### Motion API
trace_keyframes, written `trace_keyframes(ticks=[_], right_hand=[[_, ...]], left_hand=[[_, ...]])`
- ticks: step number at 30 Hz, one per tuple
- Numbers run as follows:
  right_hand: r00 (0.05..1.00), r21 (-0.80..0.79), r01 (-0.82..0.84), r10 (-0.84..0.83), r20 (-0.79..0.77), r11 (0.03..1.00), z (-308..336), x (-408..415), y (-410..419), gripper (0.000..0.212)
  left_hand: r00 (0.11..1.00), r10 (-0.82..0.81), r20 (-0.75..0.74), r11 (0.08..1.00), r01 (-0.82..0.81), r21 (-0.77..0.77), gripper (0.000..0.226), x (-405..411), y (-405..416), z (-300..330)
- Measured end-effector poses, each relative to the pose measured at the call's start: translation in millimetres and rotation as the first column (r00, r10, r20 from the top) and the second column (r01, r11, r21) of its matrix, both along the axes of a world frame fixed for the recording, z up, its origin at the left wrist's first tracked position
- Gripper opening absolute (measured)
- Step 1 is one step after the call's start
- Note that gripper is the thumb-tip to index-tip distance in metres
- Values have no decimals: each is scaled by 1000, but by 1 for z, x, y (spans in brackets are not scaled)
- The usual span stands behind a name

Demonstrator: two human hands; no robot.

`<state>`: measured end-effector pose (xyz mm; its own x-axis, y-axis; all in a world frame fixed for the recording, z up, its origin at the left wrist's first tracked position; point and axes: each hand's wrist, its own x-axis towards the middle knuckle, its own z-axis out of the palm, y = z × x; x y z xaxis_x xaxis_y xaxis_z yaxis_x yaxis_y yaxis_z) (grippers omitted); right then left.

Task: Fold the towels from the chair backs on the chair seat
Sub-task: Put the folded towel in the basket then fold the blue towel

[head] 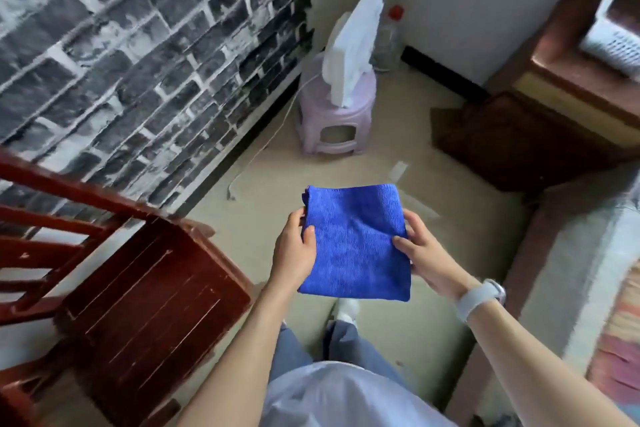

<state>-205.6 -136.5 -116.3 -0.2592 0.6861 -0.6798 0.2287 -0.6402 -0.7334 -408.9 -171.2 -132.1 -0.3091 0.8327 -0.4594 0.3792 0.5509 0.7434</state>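
Note:
A folded blue towel (355, 239) hangs flat in the air above the floor, held level between both hands. My left hand (294, 250) grips its left edge, thumb on top. My right hand (424, 251), with a pale watch on the wrist, grips the right edge. The dark red wooden chair (149, 302) stands to the left of the towel; its seat is bare and its slatted back (45, 215) at the far left carries no towel that I can see.
A lilac plastic stool (334, 114) with a white object on it stands ahead by the brick-pattern wall, a bottle behind it. A brown wooden cabinet (526, 139) is at the right, a bed edge (571, 288) nearer right. A cord lies on the floor.

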Motion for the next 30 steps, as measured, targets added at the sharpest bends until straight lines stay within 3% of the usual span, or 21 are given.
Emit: trace_keyframes(ticks=[5,12,20,30], right_hand=[[980,154,195,-200,13,969,30,79,43,47],[906,310,388,-421,45,868,46,163,132,38],[801,405,488,-581,143,773,62,249,276,33],[667,452,622,-735,121,639,68,378,396,30]], left_hand=[[975,-211,63,972,203,117,48,77,82,26],[930,-360,78,915,335,226,41,168,212,35],[878,-478,18,852,458,254,38,268,385,49],[790,-611,50,764,572,299,38,414,531,70]])
